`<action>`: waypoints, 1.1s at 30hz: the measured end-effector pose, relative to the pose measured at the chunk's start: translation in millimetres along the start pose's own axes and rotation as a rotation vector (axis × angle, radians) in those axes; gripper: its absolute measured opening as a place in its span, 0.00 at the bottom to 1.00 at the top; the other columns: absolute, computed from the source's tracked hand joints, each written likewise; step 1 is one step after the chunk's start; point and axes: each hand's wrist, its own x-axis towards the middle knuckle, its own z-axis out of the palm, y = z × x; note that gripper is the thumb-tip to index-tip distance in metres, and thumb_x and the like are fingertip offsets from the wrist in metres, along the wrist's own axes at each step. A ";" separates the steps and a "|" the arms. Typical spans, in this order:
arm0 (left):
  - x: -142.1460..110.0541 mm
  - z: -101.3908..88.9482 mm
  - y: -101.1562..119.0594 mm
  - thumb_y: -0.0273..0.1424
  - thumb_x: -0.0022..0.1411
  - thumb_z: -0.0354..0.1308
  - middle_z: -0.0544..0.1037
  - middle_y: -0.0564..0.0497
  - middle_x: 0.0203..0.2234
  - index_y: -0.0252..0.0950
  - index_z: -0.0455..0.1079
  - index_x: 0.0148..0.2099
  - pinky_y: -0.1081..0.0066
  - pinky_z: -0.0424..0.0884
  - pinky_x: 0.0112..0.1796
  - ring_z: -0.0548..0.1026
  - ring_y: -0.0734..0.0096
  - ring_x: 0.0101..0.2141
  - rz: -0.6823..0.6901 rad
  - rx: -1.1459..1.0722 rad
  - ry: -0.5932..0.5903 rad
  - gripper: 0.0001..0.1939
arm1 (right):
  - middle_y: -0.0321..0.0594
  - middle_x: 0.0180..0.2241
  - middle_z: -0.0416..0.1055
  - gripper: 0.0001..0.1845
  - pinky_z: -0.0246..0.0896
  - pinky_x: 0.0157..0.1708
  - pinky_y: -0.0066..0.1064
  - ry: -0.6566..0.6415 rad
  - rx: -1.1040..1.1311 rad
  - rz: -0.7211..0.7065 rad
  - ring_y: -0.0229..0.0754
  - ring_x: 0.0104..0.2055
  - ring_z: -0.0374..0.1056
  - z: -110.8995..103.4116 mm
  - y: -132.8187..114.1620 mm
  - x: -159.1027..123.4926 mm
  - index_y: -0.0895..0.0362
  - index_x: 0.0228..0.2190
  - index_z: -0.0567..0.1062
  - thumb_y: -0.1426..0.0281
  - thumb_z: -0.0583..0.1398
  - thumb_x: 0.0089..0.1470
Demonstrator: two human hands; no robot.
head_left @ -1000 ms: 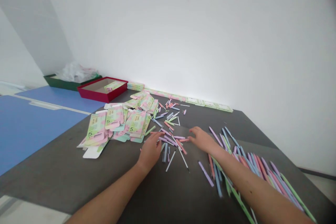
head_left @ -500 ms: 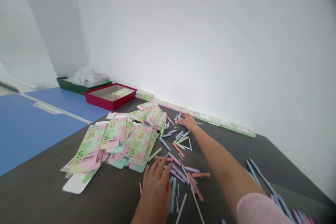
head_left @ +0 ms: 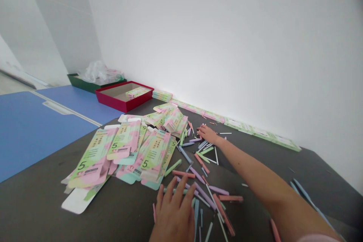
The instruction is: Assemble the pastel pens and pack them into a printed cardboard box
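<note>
Across the middle of the dark worktop (head_left: 34,200), loose pastel pens (head_left: 202,163) lie scattered in pink, lilac, blue, green and white, some of them only thin barrels. Left of them spreads a overlapping heap of flat printed card blanks (head_left: 124,140), each marked with a large 5, and a few pens touch its right side.

The left hand (head_left: 174,213) sits at the near end of the scatter, palm down, its grip open and fingers spread. Its fingertips (head_left: 179,193) reach a short green pen, with a pink pen just beyond. The right hand (head_left: 207,134) is stretched out to the far end of the scatter, just beside the heap, with its fingers gathered low over the worktop. Whether that grip holds a small pen, I cannot tell.

Toward the far left corner sits a red tray (head_left: 119,100) with a box (head_left: 138,92) inside, and beyond it a green tray (head_left: 82,81) holding a plastic bag (head_left: 99,72). A short stack of blanks (head_left: 162,95) stands by the red tray, and a row of blanks (head_left: 261,133) runs along the far edge against the wall. Blue pens (head_left: 307,200) lie near the right edge, past the right forearm.
</note>
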 end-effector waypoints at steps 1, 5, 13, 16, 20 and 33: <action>0.4 -3.0 -0.5 0.26 0.54 0.50 0.64 0.52 0.57 0.46 0.63 0.56 0.52 0.62 0.47 0.65 0.54 0.52 0.014 0.010 -0.015 0.26 | 0.44 0.50 0.65 0.16 0.58 0.50 0.42 0.003 0.006 0.014 0.45 0.49 0.63 0.0 -4.7 -11.8 0.53 0.46 0.70 0.62 0.53 0.59; 3.8 -12.9 1.8 0.29 0.57 0.51 0.64 0.50 0.57 0.44 0.63 0.56 0.51 0.64 0.47 0.64 0.53 0.53 -0.018 0.019 -0.075 0.23 | 0.42 0.48 0.68 0.20 0.58 0.50 0.41 0.024 0.028 0.070 0.47 0.48 0.65 -10.1 -24.9 -41.9 0.49 0.46 0.72 0.55 0.51 0.57; 17.2 -8.8 -9.3 0.33 0.61 0.49 0.62 0.45 0.58 0.37 0.63 0.57 0.52 0.60 0.53 0.60 0.54 0.57 -0.199 0.041 -0.130 0.21 | 0.46 0.57 0.58 0.24 0.47 0.57 0.44 0.076 0.076 0.075 0.51 0.61 0.50 -14.7 -58.7 29.0 0.52 0.52 0.66 0.57 0.52 0.57; 21.6 -7.2 -20.1 0.34 0.62 0.47 0.63 0.43 0.58 0.36 0.64 0.56 0.51 0.59 0.54 0.60 0.53 0.57 -0.247 0.077 -0.121 0.21 | 0.45 0.56 0.61 0.24 0.47 0.56 0.46 0.047 0.100 0.060 0.52 0.60 0.51 0.6 -68.3 44.0 0.51 0.53 0.65 0.56 0.51 0.57; 26.0 -6.6 -25.8 0.36 0.62 0.47 0.66 0.40 0.55 0.33 0.67 0.54 0.51 0.58 0.54 0.60 0.52 0.57 -0.289 0.090 -0.161 0.21 | 0.46 0.57 0.60 0.28 0.48 0.56 0.46 0.018 0.133 0.013 0.51 0.59 0.53 13.0 -69.2 28.9 0.52 0.56 0.62 0.55 0.51 0.57; 34.4 -8.6 -34.5 0.36 0.62 0.48 0.68 0.37 0.53 0.31 0.68 0.52 0.50 0.59 0.53 0.63 0.49 0.54 -0.322 0.133 -0.106 0.20 | 0.40 0.45 0.71 0.15 0.61 0.50 0.36 -0.021 0.286 -0.182 0.43 0.48 0.67 -7.9 -61.5 -42.8 0.51 0.40 0.76 0.59 0.58 0.53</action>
